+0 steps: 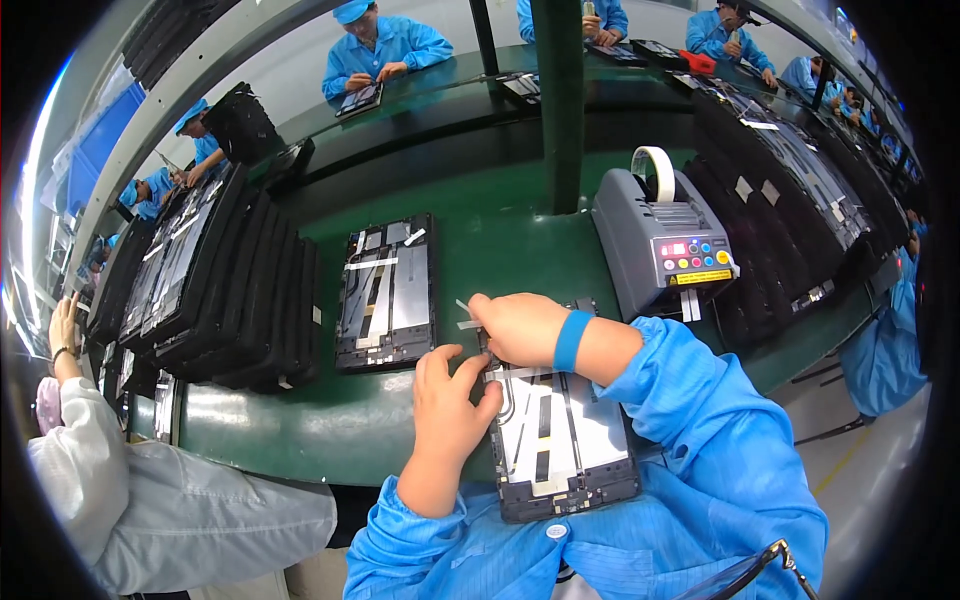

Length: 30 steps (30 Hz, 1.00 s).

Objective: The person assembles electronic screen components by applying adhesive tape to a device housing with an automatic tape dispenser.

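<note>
The right hand [515,330] was nearly closed, its thumb and fingers seeming to pinch pale tape strips [468,324] that poked out toward nine o'clock. The left hand [450,405] was half open, its bent fingertips at the ten o'clock corner of an opened tablet-like unit [600,440]; whether they gripped or merely rested there could not be told. That unit lay before the person, its six o'clock end against the blue smock [700,440]. It looked light, flat and stiff, its exposed cables and shiny panel probably fragile, so the black outer frame seemed the safest hold; the strips looked limp and sticky, best taken by the ends. Outward from it on the green desk [290,430] were a second unit [410,300] at ten o'clock, a grey tape dispenser [640,250] at one, and stacked black trays [265,300] past nine.
</note>
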Each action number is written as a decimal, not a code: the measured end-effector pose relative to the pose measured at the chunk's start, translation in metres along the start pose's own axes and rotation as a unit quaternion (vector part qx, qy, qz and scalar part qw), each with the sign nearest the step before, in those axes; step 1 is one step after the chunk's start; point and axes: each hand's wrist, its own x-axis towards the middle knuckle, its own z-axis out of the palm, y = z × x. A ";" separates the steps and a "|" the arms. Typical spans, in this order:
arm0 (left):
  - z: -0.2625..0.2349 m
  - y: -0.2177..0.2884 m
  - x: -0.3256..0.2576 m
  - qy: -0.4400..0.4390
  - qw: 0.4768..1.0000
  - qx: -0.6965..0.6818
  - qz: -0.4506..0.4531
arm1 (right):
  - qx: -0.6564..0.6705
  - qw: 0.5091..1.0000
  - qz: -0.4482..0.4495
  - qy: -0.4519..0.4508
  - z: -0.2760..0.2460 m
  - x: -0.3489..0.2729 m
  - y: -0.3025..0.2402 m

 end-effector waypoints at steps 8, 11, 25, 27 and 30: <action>0.002 -0.007 -0.002 -0.020 1.000 -0.003 0.018 | -0.094 0.961 -0.245 0.084 0.001 -0.004 0.010; 0.002 -0.007 -0.002 -0.015 0.999 -0.004 0.029 | -0.060 0.967 -0.243 0.052 -0.001 -0.001 0.016; 0.004 -0.007 -0.002 -0.010 0.999 -0.049 0.008 | -0.005 1.000 -0.004 0.023 0.002 -0.016 -0.001; 0.003 -0.005 -0.001 -0.023 0.998 -0.056 -0.022 | -0.018 1.000 0.007 0.008 0.000 -0.014 -0.003; 0.006 -0.010 -0.002 -0.056 0.997 -0.059 -0.004 | 0.027 0.998 0.051 0.022 -0.003 -0.015 -0.008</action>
